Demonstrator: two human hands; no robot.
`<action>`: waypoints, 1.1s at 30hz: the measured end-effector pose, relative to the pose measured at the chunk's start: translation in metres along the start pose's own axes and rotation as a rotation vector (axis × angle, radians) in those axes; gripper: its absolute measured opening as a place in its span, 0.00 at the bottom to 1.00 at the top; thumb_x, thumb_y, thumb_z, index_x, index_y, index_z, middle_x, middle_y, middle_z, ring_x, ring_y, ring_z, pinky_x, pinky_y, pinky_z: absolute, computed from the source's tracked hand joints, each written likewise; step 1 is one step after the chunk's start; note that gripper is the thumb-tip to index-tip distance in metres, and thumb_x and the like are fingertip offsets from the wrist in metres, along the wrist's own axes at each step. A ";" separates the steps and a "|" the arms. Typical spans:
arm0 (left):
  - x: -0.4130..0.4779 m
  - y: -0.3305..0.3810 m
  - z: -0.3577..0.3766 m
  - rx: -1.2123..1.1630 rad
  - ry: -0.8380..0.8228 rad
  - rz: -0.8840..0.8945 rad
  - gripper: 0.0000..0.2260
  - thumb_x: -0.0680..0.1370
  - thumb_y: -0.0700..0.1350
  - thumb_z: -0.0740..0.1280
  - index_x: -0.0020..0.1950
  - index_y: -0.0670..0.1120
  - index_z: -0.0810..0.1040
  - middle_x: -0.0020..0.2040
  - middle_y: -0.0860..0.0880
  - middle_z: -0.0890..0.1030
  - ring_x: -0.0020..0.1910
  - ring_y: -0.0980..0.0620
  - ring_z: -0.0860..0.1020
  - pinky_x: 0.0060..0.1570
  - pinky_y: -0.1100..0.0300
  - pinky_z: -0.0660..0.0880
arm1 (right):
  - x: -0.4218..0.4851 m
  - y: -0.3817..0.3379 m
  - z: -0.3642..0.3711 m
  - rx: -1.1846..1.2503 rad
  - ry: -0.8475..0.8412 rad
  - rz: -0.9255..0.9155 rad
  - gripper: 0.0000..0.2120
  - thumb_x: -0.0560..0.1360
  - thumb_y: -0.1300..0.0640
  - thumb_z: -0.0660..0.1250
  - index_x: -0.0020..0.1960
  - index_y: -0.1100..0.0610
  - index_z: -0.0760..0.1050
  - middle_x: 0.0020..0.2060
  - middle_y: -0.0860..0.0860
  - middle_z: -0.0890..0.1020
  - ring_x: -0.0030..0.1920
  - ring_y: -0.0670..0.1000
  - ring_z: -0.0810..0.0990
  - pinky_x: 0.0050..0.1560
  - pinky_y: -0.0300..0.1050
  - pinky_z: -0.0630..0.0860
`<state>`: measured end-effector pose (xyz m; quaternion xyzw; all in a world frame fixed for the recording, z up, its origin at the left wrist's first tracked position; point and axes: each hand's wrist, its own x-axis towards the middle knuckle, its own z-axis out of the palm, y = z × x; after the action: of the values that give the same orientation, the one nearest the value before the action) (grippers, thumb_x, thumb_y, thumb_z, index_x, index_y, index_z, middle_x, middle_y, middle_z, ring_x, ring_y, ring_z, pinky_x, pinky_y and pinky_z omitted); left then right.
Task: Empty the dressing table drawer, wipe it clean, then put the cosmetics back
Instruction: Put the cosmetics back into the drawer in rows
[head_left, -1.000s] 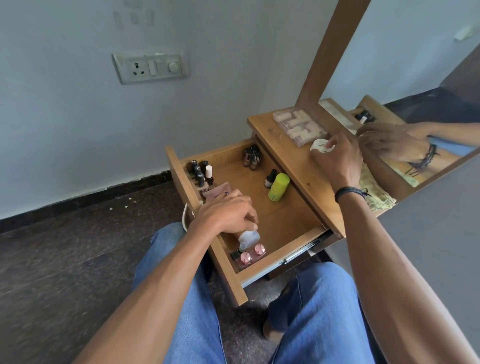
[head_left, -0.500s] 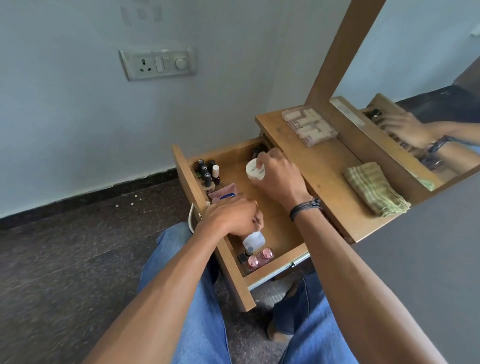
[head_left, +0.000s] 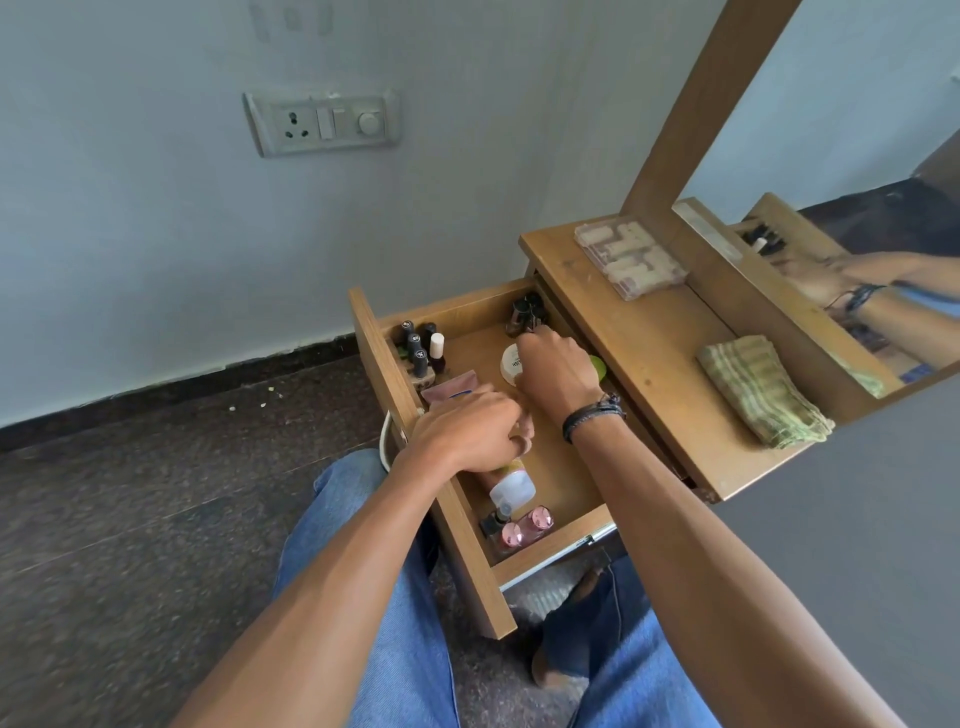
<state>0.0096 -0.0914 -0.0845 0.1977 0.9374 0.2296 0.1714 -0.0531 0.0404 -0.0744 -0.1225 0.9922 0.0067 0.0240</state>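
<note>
The wooden drawer stands pulled out from the dressing table. My right hand is inside it, fingers curled round a small round white jar on the drawer floor, beside a green bottle. My left hand grips a tube with a white cap along the drawer's left side. Dark nail polish bottles fill the far left corner, a pink pouch lies beside them, two pink-capped bottles sit at the near end, and small dark bottles stand at the back.
On the table top lie a clear case of small tubes and a folded green checked cloth. A mirror rises behind. A wall socket is at the upper left. My knees in jeans sit below the drawer.
My right hand carried the white jar from the table top down into the drawer and lowered it to the floor. My left hand stayed on the tube.
</note>
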 end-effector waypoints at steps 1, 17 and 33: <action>0.000 0.000 -0.001 0.010 0.009 0.010 0.08 0.80 0.50 0.65 0.56 0.56 0.82 0.60 0.59 0.80 0.65 0.56 0.69 0.63 0.46 0.73 | -0.001 0.001 -0.004 0.036 0.037 -0.006 0.07 0.79 0.61 0.66 0.56 0.59 0.78 0.54 0.57 0.79 0.52 0.61 0.82 0.47 0.55 0.81; -0.001 0.003 -0.003 -0.034 0.079 -0.013 0.11 0.82 0.45 0.64 0.61 0.55 0.82 0.64 0.57 0.79 0.68 0.55 0.70 0.72 0.47 0.64 | 0.032 0.122 -0.055 0.377 0.224 0.440 0.38 0.76 0.33 0.65 0.74 0.58 0.67 0.72 0.60 0.68 0.72 0.63 0.65 0.70 0.58 0.67; -0.004 0.006 -0.006 -0.043 0.105 -0.033 0.13 0.81 0.42 0.63 0.59 0.57 0.82 0.66 0.57 0.78 0.69 0.54 0.70 0.64 0.44 0.69 | 0.007 0.110 -0.064 0.474 0.135 0.447 0.34 0.64 0.38 0.77 0.62 0.51 0.69 0.66 0.59 0.73 0.66 0.64 0.68 0.58 0.55 0.66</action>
<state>0.0121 -0.0906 -0.0761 0.1664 0.9432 0.2567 0.1298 -0.0894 0.1445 -0.0099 0.1069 0.9677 -0.2276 -0.0162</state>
